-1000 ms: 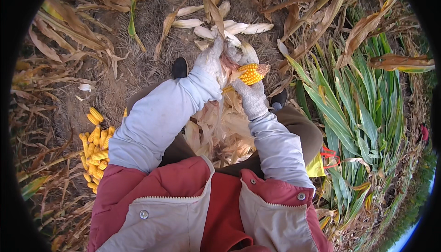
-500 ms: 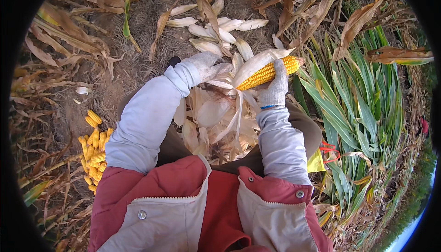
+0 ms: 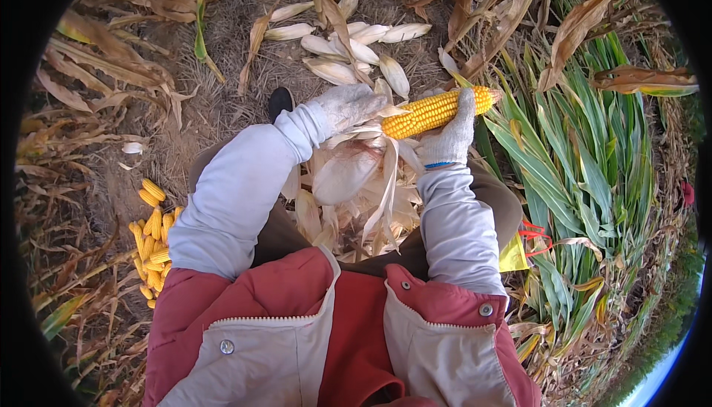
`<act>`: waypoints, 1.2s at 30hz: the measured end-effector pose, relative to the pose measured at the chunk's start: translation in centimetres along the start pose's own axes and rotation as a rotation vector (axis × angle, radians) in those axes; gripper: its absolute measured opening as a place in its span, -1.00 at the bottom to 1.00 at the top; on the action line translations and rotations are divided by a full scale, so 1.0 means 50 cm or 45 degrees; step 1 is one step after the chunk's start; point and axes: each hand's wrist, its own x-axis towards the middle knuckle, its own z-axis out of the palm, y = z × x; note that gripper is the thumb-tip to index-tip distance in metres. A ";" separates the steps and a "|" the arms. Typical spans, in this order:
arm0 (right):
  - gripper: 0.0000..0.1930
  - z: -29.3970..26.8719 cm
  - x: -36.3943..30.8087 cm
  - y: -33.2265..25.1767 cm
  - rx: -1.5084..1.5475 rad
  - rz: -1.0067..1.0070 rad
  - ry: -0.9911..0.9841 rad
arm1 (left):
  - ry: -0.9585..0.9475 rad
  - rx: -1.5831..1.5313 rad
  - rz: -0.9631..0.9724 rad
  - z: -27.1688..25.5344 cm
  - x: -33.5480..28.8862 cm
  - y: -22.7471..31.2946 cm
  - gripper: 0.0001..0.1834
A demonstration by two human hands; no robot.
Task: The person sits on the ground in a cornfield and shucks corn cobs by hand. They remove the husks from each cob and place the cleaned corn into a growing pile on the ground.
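Note:
A yellow corn cob [image 3: 430,115] lies slanted across my gloved right hand [image 3: 451,131], its tip pointing up and to the right. The fingers wrap round it from below, the thumb along its near top side. At the cob's left end, my gloved left hand [image 3: 348,108] is closed round the pale husk leaves [image 3: 361,134] that hang from the base. The cob's kernels show bare along most of its length. Below both hands, between my legs, loose dry husks [image 3: 345,177] lie in a heap.
Several unpeeled cobs in pale husks [image 3: 352,49] lie on the ground ahead. Bare yellow cobs [image 3: 153,244] form a pile at the left. Cut green leaves [image 3: 578,155] spread at the right, beside a yellow bag [image 3: 513,255] with red handles. Dry stalks [image 3: 104,58] surround the spot.
A broad husk leaf that lay over the cob is pulled back toward the left hand, baring more kernels. The right hand and cob have shifted slightly right.

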 end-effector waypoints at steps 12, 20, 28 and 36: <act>-0.68 0.012 -0.028 0.017 0.035 0.025 -0.096 | -0.153 0.089 -0.005 0.144 0.014 0.015 -0.47; -0.70 0.024 -0.032 0.017 -0.071 -0.005 -0.187 | 0.034 0.260 0.273 0.174 0.010 0.012 -0.56; -0.71 0.015 -0.011 0.010 -0.297 -0.050 -0.145 | -0.095 0.372 0.170 0.180 0.007 -0.013 -0.63; -0.70 0.029 -0.021 -0.035 -0.664 0.268 -0.359 | -0.536 0.717 0.028 0.141 -0.025 0.074 -0.61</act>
